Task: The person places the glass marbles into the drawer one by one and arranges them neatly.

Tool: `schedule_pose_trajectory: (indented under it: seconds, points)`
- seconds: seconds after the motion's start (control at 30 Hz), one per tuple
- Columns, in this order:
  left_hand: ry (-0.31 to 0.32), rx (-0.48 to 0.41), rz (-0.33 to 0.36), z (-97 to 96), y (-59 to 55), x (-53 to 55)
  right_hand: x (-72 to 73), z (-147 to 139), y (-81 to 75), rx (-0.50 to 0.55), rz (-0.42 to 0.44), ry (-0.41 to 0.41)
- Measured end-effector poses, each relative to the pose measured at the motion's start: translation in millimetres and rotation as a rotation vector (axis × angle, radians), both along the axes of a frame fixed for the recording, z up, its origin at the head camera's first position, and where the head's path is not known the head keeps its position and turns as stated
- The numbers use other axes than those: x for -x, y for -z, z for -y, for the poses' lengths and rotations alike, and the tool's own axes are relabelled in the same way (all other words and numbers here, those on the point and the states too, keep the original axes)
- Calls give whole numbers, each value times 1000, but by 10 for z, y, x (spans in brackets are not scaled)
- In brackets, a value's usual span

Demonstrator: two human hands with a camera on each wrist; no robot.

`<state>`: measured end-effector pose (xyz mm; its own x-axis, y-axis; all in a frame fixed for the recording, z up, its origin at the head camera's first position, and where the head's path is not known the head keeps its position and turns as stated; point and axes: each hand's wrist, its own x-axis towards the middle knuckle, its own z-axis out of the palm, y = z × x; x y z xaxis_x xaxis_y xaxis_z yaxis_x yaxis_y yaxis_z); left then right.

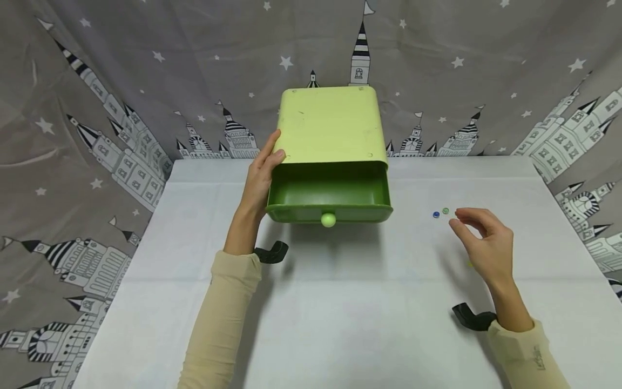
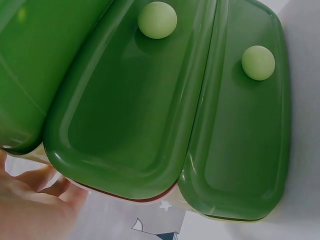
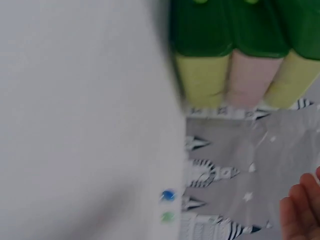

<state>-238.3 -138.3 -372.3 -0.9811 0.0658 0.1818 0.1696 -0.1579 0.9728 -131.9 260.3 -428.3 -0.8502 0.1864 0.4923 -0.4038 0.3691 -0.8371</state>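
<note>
A small chest of drawers (image 1: 332,127) has a pale yellow-green top and green drawers with round knobs. Its top drawer (image 1: 330,186) is pulled out, and its visible inside shows bare green. My left hand (image 1: 259,181) rests against the chest's left side, thumb and forefinger near the upper front edge. In the left wrist view, the fingers (image 2: 55,192) lie along the side wall. My right hand (image 1: 488,243) hovers over the table at the right, thumb and forefinger bent toward each other with nothing visible between them. Just beyond its fingertips lie a blue bead (image 1: 435,214) and a green bead (image 1: 445,210).
A small yellow piece (image 1: 470,264) shows beside my right hand, partly covered by it. White cloth covers the table (image 1: 330,324). Grey fabric with castles and stars (image 1: 413,48) hangs behind and along both sides. Below the pulled-out drawer are two closed drawers (image 2: 135,110).
</note>
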Motion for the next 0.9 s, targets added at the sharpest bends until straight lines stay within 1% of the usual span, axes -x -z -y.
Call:
schedule_pose_trajectory:
  seconds: [0.13, 0.33, 0.47, 0.6, 0.67, 0.73, 0.9]
  points:
    - [-7, 7, 14, 4, 3, -5, -43, -52, 54, -23, -1, 37]
    - [-1, -1, 10, 6, 8, 2, -129, -35, -35, -76, 5, 81]
    - [5, -5, -3, 4, 1, 11, -134, -66, -19, -87, 11, 85]
    - [3, -9, 4, 2, -4, 13, -112, -103, 30, -113, 17, 96]
    - [0, -8, 6, 4, -4, 10, -84, -142, 88, -126, 23, 101]
    - [-3, -4, 8, 4, -4, 10, -45, -208, 182, -141, 46, 114]
    - [-5, -4, 9, 3, -5, 9, 28, -390, 409, -190, 166, 154]
